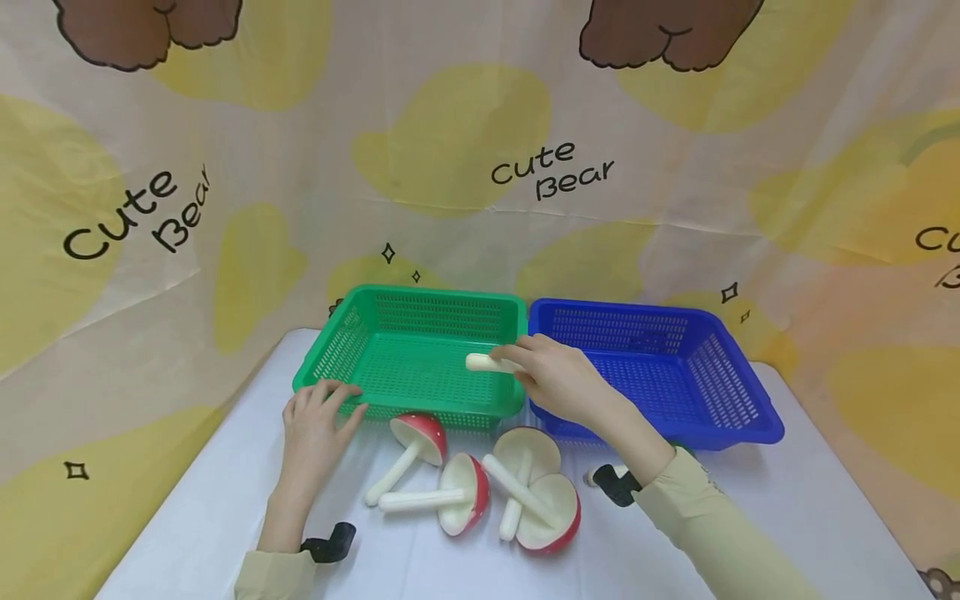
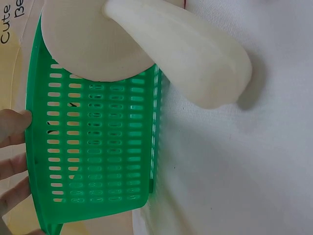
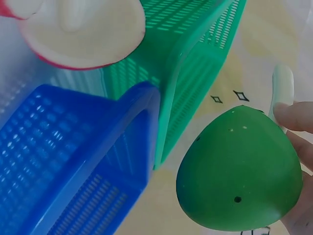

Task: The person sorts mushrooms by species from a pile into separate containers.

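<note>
In the head view my right hand [image 1: 562, 383] pinches a toy mushroom by its pale stem [image 1: 483, 362], over the adjoining sides of the two baskets. The right wrist view shows its green cap [image 3: 239, 171] with small dark spots. My left hand [image 1: 315, 433] rests at the near left corner of the green basket [image 1: 431, 406], its fingertips at the rim in the left wrist view. Several red-capped toy mushrooms [image 1: 472, 492] with white stems lie in front of that basket; one pale stem [image 2: 190, 54] looms close in the left wrist view.
A blue basket [image 1: 750, 436] stands right of the green one, their sides close together. Under my right wrist a pale stem end [image 1: 591, 477] shows, mostly hidden by the arm. A white cloth [image 1: 195, 517] covers the table; a printed curtain [image 1: 465, 142] hangs behind.
</note>
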`<state>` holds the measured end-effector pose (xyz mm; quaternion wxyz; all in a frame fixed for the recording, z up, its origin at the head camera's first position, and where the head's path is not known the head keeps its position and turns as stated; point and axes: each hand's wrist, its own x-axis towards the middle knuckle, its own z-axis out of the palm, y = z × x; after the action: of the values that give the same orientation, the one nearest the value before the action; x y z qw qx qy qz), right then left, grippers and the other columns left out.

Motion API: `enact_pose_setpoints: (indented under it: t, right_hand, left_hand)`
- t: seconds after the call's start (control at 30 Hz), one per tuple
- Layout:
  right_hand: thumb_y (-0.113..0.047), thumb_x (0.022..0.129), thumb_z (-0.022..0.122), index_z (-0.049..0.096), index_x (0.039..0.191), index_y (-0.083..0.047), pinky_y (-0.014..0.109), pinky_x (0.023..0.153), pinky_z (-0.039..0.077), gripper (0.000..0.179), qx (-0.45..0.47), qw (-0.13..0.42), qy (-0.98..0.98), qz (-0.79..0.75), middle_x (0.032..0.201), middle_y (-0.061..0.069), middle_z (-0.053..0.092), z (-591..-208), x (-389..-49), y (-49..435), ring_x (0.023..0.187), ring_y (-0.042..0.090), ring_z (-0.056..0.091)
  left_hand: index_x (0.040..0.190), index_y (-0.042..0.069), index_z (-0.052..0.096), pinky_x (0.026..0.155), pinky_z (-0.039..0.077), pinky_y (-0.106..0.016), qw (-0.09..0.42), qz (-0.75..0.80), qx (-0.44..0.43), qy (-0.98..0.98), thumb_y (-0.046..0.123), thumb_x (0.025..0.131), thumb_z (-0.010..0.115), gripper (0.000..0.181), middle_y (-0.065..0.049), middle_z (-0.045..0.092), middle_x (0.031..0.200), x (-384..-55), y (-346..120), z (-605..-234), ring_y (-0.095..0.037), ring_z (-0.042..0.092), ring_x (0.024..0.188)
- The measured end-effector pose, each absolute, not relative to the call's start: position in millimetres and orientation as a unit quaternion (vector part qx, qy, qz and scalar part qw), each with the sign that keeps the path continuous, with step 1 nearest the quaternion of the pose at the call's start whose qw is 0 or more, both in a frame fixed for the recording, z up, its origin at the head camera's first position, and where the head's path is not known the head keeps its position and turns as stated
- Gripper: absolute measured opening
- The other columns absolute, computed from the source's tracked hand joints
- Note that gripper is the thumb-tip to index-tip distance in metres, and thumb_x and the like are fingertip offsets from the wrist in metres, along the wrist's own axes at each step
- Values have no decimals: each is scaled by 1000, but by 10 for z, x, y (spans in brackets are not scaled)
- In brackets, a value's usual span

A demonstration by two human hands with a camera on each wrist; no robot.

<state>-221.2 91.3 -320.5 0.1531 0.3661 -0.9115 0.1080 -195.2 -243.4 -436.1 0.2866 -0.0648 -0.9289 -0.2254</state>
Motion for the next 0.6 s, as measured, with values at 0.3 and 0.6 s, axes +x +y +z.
enact_pose_setpoints:
  t: [0.3,0.6]
  right_hand:
    - [-6,89,63,66,118,-22,23,59,50,34,382,134,-910,92,96,0,66,-3231,-2403,577,82,15,58]
    - [-6,90,62,65,120,-22,29,64,53,34,397,106,-907,94,98,1,66,-3351,-2528,267,86,18,61]
  left_hand:
    - [103,12,68,100,27,-63,287,-228,-64,-928,18,83,75,22,-12,60,109,-1950,-2423,-4355,-35,45,107]
    - [103,12,68,101,26,-63,284,-227,-62,-929,19,83,74,23,-12,60,110,-1945,-2424,-4359,-34,45,108]
